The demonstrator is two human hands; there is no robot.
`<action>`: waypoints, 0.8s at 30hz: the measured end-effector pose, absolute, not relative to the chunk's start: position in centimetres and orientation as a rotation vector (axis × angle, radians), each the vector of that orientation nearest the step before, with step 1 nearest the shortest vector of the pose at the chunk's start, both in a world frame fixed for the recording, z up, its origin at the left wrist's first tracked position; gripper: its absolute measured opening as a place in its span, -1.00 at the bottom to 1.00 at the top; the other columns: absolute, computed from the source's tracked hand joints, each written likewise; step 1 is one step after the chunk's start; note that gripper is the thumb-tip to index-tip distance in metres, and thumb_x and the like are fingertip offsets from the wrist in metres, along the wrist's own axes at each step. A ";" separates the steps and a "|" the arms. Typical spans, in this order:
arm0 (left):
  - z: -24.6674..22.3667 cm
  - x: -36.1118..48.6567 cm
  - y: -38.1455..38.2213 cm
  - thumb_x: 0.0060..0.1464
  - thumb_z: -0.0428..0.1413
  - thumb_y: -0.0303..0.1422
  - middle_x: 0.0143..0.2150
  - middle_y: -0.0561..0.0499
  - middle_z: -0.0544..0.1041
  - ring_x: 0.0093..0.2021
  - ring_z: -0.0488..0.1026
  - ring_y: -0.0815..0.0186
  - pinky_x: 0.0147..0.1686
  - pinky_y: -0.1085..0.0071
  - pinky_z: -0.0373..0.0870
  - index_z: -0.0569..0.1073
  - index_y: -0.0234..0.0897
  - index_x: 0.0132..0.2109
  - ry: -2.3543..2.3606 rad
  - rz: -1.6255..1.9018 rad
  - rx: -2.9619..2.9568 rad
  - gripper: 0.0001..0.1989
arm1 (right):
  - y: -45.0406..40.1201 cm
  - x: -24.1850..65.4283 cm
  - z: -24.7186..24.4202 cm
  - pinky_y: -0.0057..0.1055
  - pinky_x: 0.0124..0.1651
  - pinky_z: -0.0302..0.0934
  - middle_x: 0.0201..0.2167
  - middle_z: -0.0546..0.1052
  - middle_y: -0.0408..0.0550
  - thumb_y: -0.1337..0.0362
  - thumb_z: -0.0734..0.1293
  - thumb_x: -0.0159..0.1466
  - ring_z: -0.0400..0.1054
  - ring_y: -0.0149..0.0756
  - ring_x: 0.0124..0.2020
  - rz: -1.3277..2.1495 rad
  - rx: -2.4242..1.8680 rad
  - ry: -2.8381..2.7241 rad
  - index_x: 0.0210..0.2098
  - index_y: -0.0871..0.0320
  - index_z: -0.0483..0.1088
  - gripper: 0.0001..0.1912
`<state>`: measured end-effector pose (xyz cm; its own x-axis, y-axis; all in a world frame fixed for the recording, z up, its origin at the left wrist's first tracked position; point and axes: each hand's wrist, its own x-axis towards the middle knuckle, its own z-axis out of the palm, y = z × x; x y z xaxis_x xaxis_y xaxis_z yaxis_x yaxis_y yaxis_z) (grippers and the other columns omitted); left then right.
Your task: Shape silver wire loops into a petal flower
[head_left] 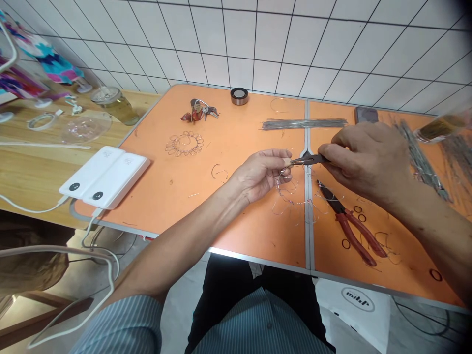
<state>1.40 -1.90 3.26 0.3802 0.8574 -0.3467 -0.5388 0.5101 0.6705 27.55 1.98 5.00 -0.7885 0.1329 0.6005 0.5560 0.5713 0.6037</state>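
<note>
Two hands at work: left hand (263,174) pinching looped wire (291,199), fingers closed; right hand (368,152) wrapped round dark pliers (309,159), tips at the left fingertips

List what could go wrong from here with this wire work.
Pinched skin: the left hand's fingertips sit right by the nose of the dark pliers in the right hand, so a slip might nip them.

Snagging: the thin wire loops hang close to the red-handled pliers and could catch and bend.

A tug: a white cable runs off the table edge from the power banks and might drag them.
</note>
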 end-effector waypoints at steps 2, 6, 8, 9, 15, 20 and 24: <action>3.3 1.4 -1.9 0.28 0.25 -0.71 -0.47 0.09 0.54 -0.52 0.46 0.49 -0.32 0.49 0.51 0.57 -0.36 -0.23 0.736 0.945 0.494 -0.80 | 2.1 27.6 5.1 -0.23 -0.35 0.06 -0.38 0.44 -0.15 0.42 0.48 0.53 0.11 -0.18 -0.31 -1.124 -0.525 -2.313 -0.32 0.01 0.44 -0.69; 3.6 1.5 -2.1 0.28 0.21 -0.74 -0.48 0.10 0.52 -0.52 0.43 0.50 -0.33 0.48 0.49 0.58 -0.39 -0.26 0.738 0.962 0.475 -0.78 | 2.3 27.7 5.0 -0.21 -0.39 0.06 -0.39 0.39 -0.15 0.43 0.50 0.50 0.12 -0.16 -0.32 -1.106 -0.511 -2.326 -0.33 0.00 0.46 -0.70; 3.6 1.5 -2.1 0.29 0.20 -0.74 -0.48 0.10 0.51 -0.52 0.42 0.50 -0.33 0.48 0.49 0.58 -0.39 -0.26 0.739 0.964 0.469 -0.77 | 2.3 27.7 4.9 -0.22 -0.41 0.05 -0.40 0.37 -0.16 0.41 0.49 0.51 0.12 -0.16 -0.33 -1.102 -0.515 -2.321 -0.33 0.00 0.45 -0.69; 3.6 1.5 -2.1 0.29 0.21 -0.73 -0.49 0.11 0.50 -0.52 0.42 0.50 -0.33 0.49 0.49 0.57 -0.38 -0.26 0.737 0.962 0.470 -0.78 | 2.4 27.7 4.9 -0.23 -0.41 0.03 -0.40 0.36 -0.17 0.41 0.48 0.51 0.12 -0.17 -0.33 -1.105 -0.519 -2.316 -0.34 0.00 0.44 -0.69; 3.4 1.4 -2.1 0.28 0.25 -0.71 -0.47 0.10 0.50 -0.50 0.43 0.49 -0.31 0.50 0.48 0.57 -0.36 -0.25 0.719 0.955 0.472 -0.80 | 2.1 27.8 5.1 -0.23 -0.43 0.02 -0.41 0.35 -0.16 0.47 0.46 0.50 0.14 -0.16 -0.34 -1.130 -0.538 -2.343 -0.34 0.00 0.45 -0.68; 3.2 1.4 -2.0 0.28 0.28 -0.70 -0.44 0.10 0.50 -0.47 0.44 0.49 -0.26 0.48 0.49 0.58 -0.36 -0.24 0.716 0.977 0.465 -0.81 | 1.9 27.5 5.4 -0.24 -0.39 -0.01 -0.39 0.41 -0.16 0.47 0.41 0.55 0.12 -0.19 -0.32 -1.121 -0.562 -2.339 -0.33 0.03 0.44 -0.67; 3.0 1.3 -2.0 0.24 0.35 -0.69 -0.40 0.10 0.53 -0.44 0.45 0.48 -0.24 0.46 0.48 0.59 -0.35 -0.24 0.701 1.011 0.492 -0.80 | 1.9 27.4 5.2 -0.20 -0.35 0.00 -0.36 0.48 -0.13 0.46 0.38 0.58 0.12 -0.18 -0.30 -1.115 -0.596 -2.294 -0.31 0.04 0.46 -0.67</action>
<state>1.33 -2.03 2.98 0.3477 0.8886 -0.2992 -0.5913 0.4554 0.6656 27.37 1.90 5.17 -0.7700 0.1599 0.6176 0.5844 0.5651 0.5823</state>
